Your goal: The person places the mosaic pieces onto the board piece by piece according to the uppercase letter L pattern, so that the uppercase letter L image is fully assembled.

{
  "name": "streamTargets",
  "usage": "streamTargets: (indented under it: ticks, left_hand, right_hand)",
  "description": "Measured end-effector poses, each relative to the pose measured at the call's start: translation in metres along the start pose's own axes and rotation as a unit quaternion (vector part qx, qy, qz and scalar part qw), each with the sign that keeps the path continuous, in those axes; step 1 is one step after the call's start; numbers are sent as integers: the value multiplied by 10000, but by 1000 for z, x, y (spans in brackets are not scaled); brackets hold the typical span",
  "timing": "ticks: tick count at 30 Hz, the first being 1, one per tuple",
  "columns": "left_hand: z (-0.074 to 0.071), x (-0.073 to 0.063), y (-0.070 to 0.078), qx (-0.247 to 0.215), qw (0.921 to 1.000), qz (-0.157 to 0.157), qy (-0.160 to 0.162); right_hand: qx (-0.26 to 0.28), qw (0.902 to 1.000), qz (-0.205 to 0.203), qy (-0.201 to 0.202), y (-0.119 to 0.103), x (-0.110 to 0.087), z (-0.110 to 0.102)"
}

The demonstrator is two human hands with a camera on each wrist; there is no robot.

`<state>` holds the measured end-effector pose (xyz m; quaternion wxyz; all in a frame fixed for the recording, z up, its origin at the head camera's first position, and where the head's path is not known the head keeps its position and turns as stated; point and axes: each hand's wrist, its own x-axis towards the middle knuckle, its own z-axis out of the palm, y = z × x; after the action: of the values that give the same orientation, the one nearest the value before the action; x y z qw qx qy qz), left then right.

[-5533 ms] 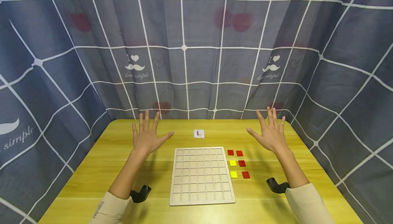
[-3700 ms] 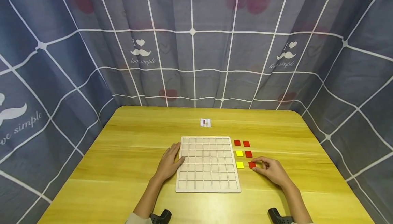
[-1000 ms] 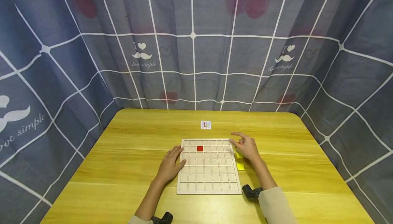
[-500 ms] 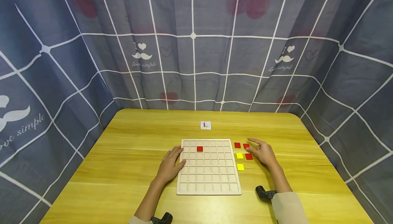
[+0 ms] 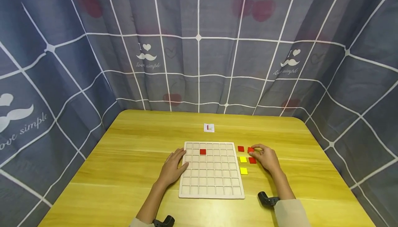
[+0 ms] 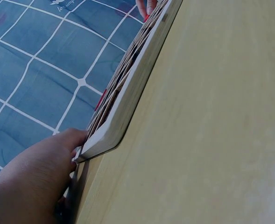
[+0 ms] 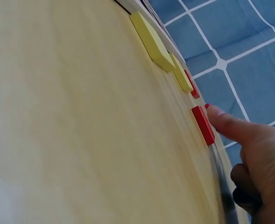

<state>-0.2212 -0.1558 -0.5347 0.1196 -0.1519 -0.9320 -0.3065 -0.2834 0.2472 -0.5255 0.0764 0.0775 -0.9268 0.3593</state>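
Observation:
My left hand (image 5: 171, 167) rests at the left edge of the pale wooden grid board (image 5: 211, 177), its thumb and fingers against the rim. One red square tile (image 5: 202, 151) lies in a cell of the board's second row. To the right of the board, my right hand (image 5: 266, 158) pinches a red tile (image 5: 250, 149) between thumb and index finger; in the right wrist view my thumb (image 7: 226, 122) hides most of it. Near it lie a red tile (image 5: 240, 149) to the left and another red tile (image 5: 253, 160) just in front.
Two yellow tiles, a rear one (image 5: 243, 159) and a front one (image 5: 244, 171), lie along the board's right side. Behind the board is a small printed grid card (image 5: 209, 128). A checked curtain (image 5: 174, 64) surrounds the wooden table (image 5: 130, 140).
A red tile now sits in the board. My right hand has come back from the board's upper right corner to the loose tiles and closed on one. My left hand stays in place.

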Motion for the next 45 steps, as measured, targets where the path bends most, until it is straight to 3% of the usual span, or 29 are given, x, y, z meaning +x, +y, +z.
streamTargets:
  ticks: [7, 13, 19, 26, 36, 45]
  left_hand:
    - [3, -4, -2, 9, 10000, 31, -11]
    - [4, -4, -3, -2, 10000, 7, -25]
    - [2, -4, -2, 12, 10000, -16, -28]
    - [1, -3, -2, 10, 10000, -44, -1]
    - [3, -2, -1, 53, 10000, -21, 3]
    - [2, 0, -1, 44, 10000, -21, 17]
  right_hand:
    - [354, 9985, -131, 407, -19, -5, 7]
    - [493, 9955, -622, 519, -52, -4, 17]
    - [771, 9900, -1097, 430, -84, -2, 44]
    - [775, 9882, -1295, 259, -117, -5, 85]
    - [448, 9878, -1461, -306, -127, -6, 117]
    - [-110, 9874, -1560, -227, -131, -6, 121]
